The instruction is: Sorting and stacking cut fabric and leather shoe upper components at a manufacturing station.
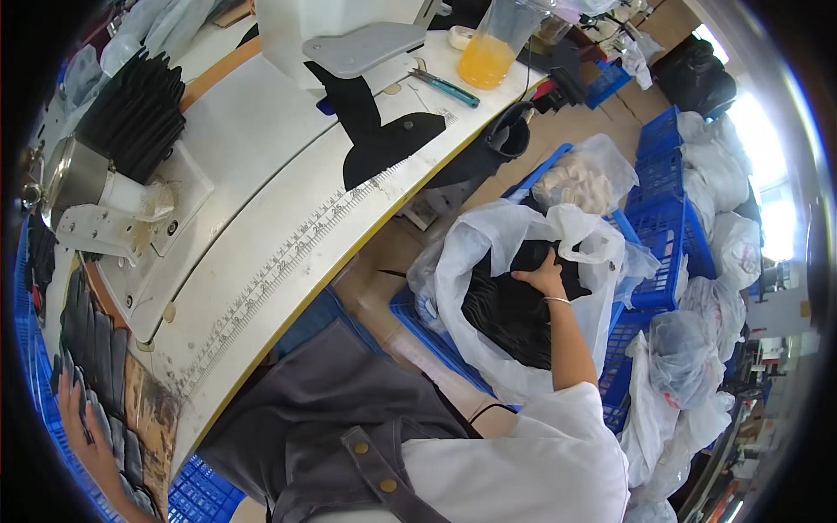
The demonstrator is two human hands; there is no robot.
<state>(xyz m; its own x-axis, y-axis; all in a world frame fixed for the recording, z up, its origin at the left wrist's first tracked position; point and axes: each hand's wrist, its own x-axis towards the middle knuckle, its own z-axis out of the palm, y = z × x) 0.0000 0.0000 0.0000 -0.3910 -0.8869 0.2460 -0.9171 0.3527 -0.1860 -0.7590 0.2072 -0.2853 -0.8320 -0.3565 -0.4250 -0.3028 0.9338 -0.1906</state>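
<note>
1. Black pieces [506,318] lie packed close together inside an open white bag [458,257], which sits in a blue crate [449,350] beyond the table's yellow front edge, to the person's right.
2. The right hand [542,277] reaches down into that bag, thumb out to the left and resting on the black pieces; from where I stand I cannot tell whether its fingers close on one. A thin bracelet [556,301] circles the wrist.
3. The left hand [83,427] is over at the table's near left corner, fingers long and a little apart against a row of dark strips [98,331]. Whether it pinches any of them, I cannot tell.
4. On the white table [261,196], a black cutout [388,144] lies flat by the front edge, toward the far right corner, touching the printed ruler [292,248] that follows that edge.
5. Near the far right corner are teal snips [446,88], a tape roll [460,37] and a bottle [486,63] of orange liquid.
6. A black stack [131,118] stands toward the table's left edge, just beside a metal wheel [71,179].
7. Behind the white bag, a clear bag [580,179] holds beige pieces.
</note>
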